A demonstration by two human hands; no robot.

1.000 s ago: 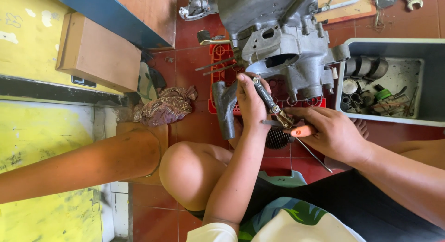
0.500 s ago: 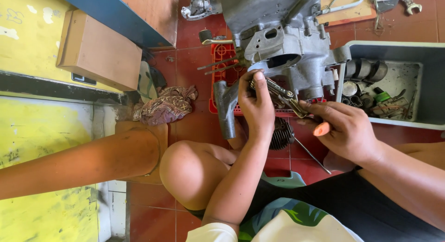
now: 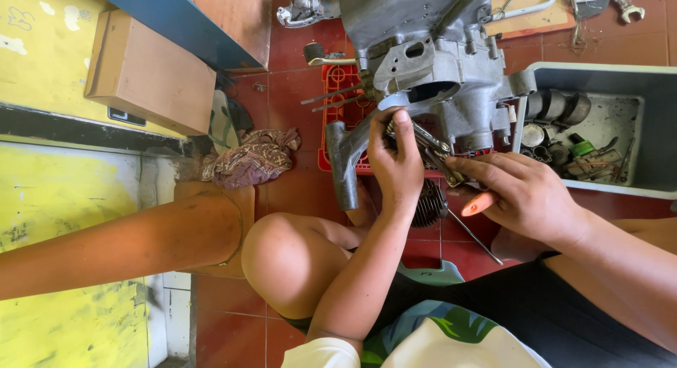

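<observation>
Nearest, an orange-handled tool [image 3: 479, 202] is gripped in the right hand [image 3: 525, 195], tip hidden. Left hand [image 3: 396, 163] is closed round metal tools [image 3: 430, 144], partly covered, at the grey engine casing [image 3: 430, 51], cut off at top.

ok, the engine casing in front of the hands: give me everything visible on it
The engine casing is a dull grey cast-metal block, looking like aluminium, grimy, with bosses, bolt holes and a large round opening facing the person. It rests partly over a red plastic crate on the red tiled floor, beside a grey parts bin. A dark tube juts from its lower left. The left hand touches it near the opening; the right hand holds a metal tool against its underside.
</observation>
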